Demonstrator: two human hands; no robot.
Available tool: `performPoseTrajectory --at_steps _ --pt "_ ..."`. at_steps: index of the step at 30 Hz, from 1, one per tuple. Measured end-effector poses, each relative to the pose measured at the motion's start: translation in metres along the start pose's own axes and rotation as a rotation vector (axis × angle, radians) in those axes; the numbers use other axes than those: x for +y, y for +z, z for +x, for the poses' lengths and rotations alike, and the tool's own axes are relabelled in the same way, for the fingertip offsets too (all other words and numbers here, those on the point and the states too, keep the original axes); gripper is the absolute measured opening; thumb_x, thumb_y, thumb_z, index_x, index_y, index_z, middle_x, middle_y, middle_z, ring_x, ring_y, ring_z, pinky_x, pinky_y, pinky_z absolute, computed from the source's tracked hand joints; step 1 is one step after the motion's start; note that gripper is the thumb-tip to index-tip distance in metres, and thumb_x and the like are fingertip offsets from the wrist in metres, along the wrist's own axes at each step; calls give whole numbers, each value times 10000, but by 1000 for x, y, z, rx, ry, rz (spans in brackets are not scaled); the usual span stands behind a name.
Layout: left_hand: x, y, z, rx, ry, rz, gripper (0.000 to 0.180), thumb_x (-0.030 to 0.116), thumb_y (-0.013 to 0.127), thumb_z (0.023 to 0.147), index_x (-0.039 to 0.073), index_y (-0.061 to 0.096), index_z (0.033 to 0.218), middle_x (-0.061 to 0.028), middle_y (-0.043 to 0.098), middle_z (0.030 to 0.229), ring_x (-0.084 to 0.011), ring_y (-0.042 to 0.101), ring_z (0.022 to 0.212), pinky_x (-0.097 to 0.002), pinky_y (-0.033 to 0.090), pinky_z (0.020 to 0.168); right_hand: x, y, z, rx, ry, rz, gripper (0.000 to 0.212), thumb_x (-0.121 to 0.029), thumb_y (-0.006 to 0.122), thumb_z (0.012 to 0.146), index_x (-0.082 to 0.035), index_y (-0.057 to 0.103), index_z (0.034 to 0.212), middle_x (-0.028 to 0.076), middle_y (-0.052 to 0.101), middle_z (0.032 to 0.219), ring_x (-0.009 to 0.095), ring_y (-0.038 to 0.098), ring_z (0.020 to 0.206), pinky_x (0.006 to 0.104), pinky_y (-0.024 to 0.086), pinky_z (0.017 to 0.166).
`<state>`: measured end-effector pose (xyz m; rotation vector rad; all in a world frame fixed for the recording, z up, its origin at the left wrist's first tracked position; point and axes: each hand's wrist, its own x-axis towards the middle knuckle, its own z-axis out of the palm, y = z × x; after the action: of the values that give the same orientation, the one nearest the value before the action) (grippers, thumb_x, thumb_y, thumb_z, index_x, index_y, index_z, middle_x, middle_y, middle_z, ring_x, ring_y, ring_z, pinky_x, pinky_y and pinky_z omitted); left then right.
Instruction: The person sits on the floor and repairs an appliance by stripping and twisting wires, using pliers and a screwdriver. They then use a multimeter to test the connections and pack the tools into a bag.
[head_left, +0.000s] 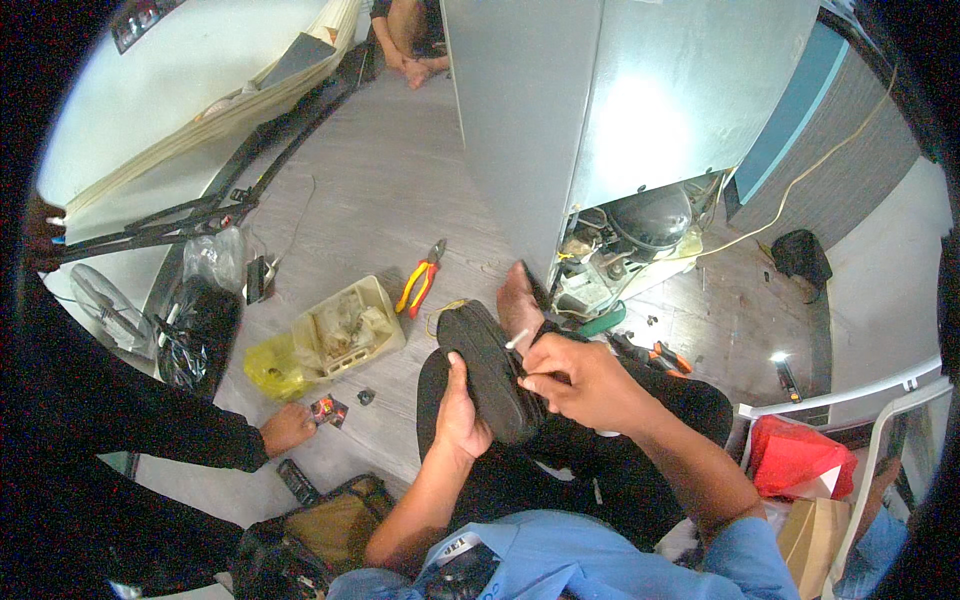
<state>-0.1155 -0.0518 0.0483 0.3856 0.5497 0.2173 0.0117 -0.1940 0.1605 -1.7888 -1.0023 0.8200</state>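
Observation:
A black oblong zip case (482,365) with rounded ends stands tilted over my lap. My left hand (464,420) grips it from the left, with the thumb lying along its side. At its right edge, my right hand (572,378) is closed in a pinch, the fingertips against the seam. A short white stick (517,341) juts out from between the right hand's fingers. Whatever the fingertips pinch at the seam is hidden. Beyond the case lies my bare foot (518,305).
Red-yellow pliers (424,280) lie beside a cream parts bin (388,350). Ahead stands a fridge (520,130), its compressor (650,218) exposed. Orange-handled pliers (670,358) are at right. Another person's hand (287,430) touches a small packet (328,410); someone else sits at the back.

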Motion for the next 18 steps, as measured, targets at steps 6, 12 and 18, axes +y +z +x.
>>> performPoseTrajectory --at_steps 6,12,18 --pt "-8 9 -9 -40 -166 58 651 622 380 984 123 481 1389 -108 582 1330 -272 578 1200 -460 462 1028 2 -12 -1 -157 -268 -499 130 -50 638 859 10 624 974 211 678 888 398 674 826 439 535 727" --pt "-35 -4 -2 -25 -295 -133 741 681 419 928 105 487 1390 -129 568 1361 -339 555 1224 -520 421 1064 -29 -17 1 -257 71 -697 166 -92 585 811 25 609 925 268 671 884 448 664 867 524 531 792" --pt "-49 -3 4 -72 -383 -209 752 666 436 930 90 458 1412 -140 560 1370 -358 526 1265 -531 396 1089 -7 -49 23 -778 116 -730 334 -103 697 777 -27 551 1068 173 666 814 331 673 655 452 542 600"
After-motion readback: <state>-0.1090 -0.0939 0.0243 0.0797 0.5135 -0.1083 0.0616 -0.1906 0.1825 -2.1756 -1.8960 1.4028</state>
